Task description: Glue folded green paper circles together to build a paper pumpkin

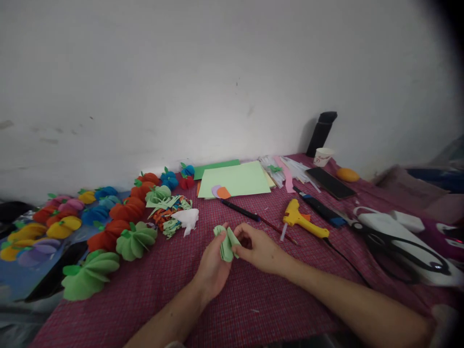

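Note:
Both hands hold a bundle of folded light green paper (226,245) above the table's front middle. My left hand (214,268) is closed around it from the left, thumb at its upper edge. With finger and thumb, my right hand (255,247) pinches a fold at the bundle's right side, which stands apart from the rest. Left of the hands lie a crumpled white tissue (188,220) and a heap of green and orange paper scraps (169,212). To the right is a yellow glue gun (302,220) with a glue stick at its nozzle.
Several paper pumpkins (136,240) in many colours fill the left side. Green paper sheets (235,180) lie at the back by the wall. A pen (239,209), utility knife (321,209), phone (330,182), paper cup (322,156) and white power strip (406,244) are rightward.

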`<state>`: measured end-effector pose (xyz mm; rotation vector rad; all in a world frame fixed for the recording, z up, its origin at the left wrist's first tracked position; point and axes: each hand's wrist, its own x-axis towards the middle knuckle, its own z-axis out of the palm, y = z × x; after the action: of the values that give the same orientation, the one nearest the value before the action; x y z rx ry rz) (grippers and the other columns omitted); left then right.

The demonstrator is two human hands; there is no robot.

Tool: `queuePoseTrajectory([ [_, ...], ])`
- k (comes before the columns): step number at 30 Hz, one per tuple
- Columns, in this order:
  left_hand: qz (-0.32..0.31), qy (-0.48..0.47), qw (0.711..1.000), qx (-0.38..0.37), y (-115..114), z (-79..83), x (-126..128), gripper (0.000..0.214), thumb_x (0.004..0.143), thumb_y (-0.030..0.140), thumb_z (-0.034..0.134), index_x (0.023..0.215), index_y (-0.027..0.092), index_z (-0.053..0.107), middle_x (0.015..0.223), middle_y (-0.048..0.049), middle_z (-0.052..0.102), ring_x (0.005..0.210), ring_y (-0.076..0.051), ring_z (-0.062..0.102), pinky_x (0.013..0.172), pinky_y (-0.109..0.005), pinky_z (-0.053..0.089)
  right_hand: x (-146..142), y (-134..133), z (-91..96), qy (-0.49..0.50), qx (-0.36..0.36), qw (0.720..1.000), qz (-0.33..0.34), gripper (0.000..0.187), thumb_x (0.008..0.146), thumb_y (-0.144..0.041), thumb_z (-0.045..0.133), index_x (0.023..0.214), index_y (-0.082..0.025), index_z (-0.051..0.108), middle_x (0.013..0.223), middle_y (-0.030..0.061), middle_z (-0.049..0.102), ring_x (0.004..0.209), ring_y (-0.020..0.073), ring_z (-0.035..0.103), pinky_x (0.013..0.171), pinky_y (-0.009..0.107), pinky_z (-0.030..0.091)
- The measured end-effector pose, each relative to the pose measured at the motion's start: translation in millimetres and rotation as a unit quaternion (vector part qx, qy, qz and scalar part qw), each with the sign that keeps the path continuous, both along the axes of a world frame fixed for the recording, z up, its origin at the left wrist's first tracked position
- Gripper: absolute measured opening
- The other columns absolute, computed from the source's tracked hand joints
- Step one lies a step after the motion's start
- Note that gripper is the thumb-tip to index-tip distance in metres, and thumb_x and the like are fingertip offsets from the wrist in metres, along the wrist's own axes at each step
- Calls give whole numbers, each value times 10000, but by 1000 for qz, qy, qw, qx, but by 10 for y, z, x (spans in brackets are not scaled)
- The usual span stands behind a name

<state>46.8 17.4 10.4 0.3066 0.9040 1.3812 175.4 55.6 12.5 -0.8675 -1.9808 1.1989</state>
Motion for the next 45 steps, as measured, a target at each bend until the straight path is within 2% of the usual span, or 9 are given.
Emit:
queuePoseTrajectory([
  [5, 24, 27, 999, -6, 46, 24, -56, 288, 828, 180, 514, 1111, 137, 551, 867, -41, 641, 708, -112, 596, 674, -233, 474, 21, 73, -27, -45, 8, 998, -32, 192, 841, -276, 480, 712, -179, 583, 612, -25, 572, 573, 109, 521, 535, 212, 389],
  [13, 109, 50, 993, -4, 125, 211, -281, 257, 842, 227, 454, 1074, 153, 536, 785, -59, 620, 705, -164, 623, 634, -287, 501, 35, 168, -116, -99, -129, 985, -60, 245, 858, -343, 457, 740, -169, 583, 467, -39, 547, 375, 97, 481, 375, 195, 327],
  [18, 75, 11, 997, -2, 119, 254, -343, 221, 818, 253, 466, 989, 144, 553, 766, -68, 620, 690, -168, 622, 607, -273, 497, 93, 150, -15, -159, 115, 980, -16, 198, 858, -248, 504, 790, -182, 678, 717, 16, 663, 649, 128, 590, 591, 229, 420],
  [22, 83, -9, 996, 8, 136, 267, -409, 191, 795, 221, 445, 929, 149, 560, 749, -64, 616, 658, -158, 609, 568, -259, 485, 152, 65, 111, -256, 348, 901, 37, 180, 880, -202, 501, 890, -215, 681, 915, 41, 642, 857, 173, 540, 708, 275, 417],
  [26, 55, -30, 998, 4, 134, 225, -390, 210, 786, 227, 431, 929, 146, 562, 732, -62, 608, 653, -162, 607, 565, -260, 481, 279, -24, 55, -355, 420, 824, 138, 146, 868, -156, 510, 893, -181, 652, 879, 51, 630, 818, 195, 514, 667, 293, 423],
  [28, 37, -32, 999, -2, 116, 190, -341, 220, 785, 221, 439, 950, 142, 561, 737, -62, 609, 663, -165, 610, 583, -263, 482, 372, -67, 40, -368, 414, 813, 179, 135, 859, -148, 513, 897, -166, 642, 878, 52, 633, 811, 194, 517, 705, 306, 429],
  [33, 12, -33, 999, -11, 50, 140, -224, 226, 786, 186, 440, 980, 147, 550, 746, -56, 617, 702, -170, 622, 657, -279, 485, 418, -148, 226, -307, 300, 889, 159, 197, 811, -291, 586, 966, -181, 640, 994, 62, 640, 922, 195, 548, 858, 332, 400],
  [37, 10, -27, 1000, -12, 26, 134, -173, 229, 782, 189, 449, 982, 166, 558, 735, -29, 618, 689, -155, 612, 696, -289, 482, 151, -157, 341, -237, 155, 959, 25, 186, 852, -340, 524, 872, -201, 647, 780, 12, 661, 684, 135, 585, 637, 244, 418],
  [45, 34, -33, 999, 7, 56, 148, -185, 251, 782, 170, 444, 998, 173, 570, 729, -4, 624, 659, -120, 589, 673, -244, 470, -258, -40, 297, -177, 107, 978, -30, 138, 789, -252, 549, 775, -196, 675, 682, -8, 664, 582, 116, 550, 539, 214, 353],
])
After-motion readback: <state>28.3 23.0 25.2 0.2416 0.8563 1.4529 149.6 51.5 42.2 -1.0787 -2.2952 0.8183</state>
